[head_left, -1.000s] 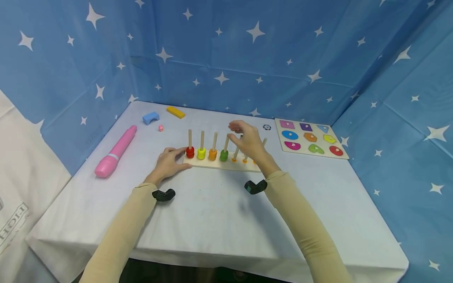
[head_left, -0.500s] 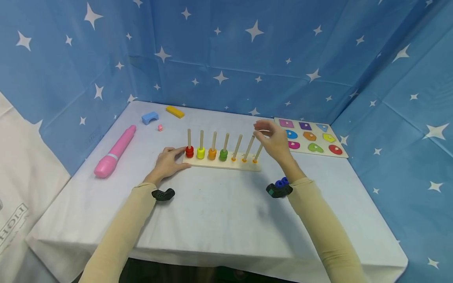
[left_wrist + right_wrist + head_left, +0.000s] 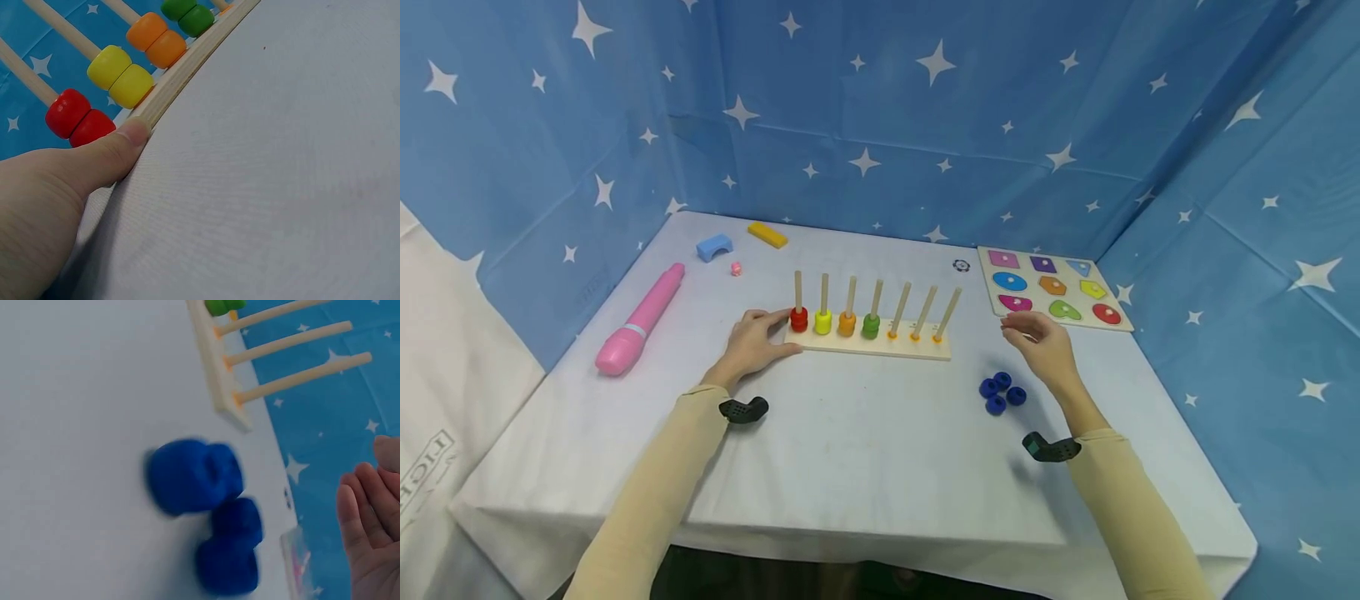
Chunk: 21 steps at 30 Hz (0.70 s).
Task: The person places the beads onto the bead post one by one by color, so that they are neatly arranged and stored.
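A wooden peg board [image 3: 868, 343] stands mid-table with a row of upright pegs. Two red beads [image 3: 799, 320], two yellow beads [image 3: 823, 322], two orange beads [image 3: 846, 324] and two green beads [image 3: 871, 326] sit on its left pegs; the three right pegs are bare. My left hand [image 3: 752, 346] grips the board's left end, its thumb [image 3: 119, 150] along the front edge and its fingers hidden behind the beads in the left wrist view. My right hand [image 3: 1041, 346], fingers loosely bent and holding nothing, hovers beyond several blue beads [image 3: 996, 405] clustered on the cloth.
A shape puzzle board [image 3: 1057, 287] lies at the back right, near a small dark ring-shaped item [image 3: 961, 266]. At left are a pink club-like toy [image 3: 642, 321], a blue arch block [image 3: 714, 247], a yellow block [image 3: 767, 235] and a tiny pink figure [image 3: 736, 268].
My right hand has moved right and toward me, from over the pegs to beside the blue beads, which its wrist and sleeve hid before. My left hand has stayed on the board.
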Available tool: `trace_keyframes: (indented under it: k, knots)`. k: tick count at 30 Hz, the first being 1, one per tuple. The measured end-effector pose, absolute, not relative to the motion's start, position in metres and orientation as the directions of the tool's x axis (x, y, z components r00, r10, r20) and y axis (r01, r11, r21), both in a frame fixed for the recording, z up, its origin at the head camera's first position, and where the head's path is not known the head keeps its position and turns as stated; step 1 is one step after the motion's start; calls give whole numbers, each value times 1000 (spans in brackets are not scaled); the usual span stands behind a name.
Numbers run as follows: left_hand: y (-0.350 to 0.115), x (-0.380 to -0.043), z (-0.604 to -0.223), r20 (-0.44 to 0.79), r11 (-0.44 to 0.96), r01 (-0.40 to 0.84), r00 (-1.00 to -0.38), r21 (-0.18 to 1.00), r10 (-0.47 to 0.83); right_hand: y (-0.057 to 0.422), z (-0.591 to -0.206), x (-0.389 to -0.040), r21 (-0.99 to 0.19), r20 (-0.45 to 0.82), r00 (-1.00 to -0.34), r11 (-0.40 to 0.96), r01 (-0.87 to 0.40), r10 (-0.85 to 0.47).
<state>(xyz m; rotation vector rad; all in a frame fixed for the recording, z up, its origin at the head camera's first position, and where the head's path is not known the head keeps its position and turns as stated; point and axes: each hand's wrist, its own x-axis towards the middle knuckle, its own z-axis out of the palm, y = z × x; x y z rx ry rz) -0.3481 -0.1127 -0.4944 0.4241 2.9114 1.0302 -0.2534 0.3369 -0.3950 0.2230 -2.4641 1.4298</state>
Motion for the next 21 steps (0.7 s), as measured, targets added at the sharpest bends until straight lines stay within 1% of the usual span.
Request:
trace_keyframes:
  k: [5,11,15,17,21]
  knots:
    - [-113,-349,-496,75,747,256,-961,613,267,361,-422,-241,-838,247,-969,500,-219,-10]
    - [-113,-349,-497,75,746,250,-962,617,261,387,-455,-233,-799,192,-981,575,-177,-35]
    - [-113,-348,-496,73,745,247,-963,619,259,395,-465,-226,-770,142,-986,617,-163,-84]
    - [-113,-348,-496,71,747,245,-964,618,257,394,-464,-221,-754,127,-985,634,-171,-114]
    - [-113,-347,-495,73,744,245,-964,622,256,391,-465,-217,-726,118,-985,667,-170,-124]
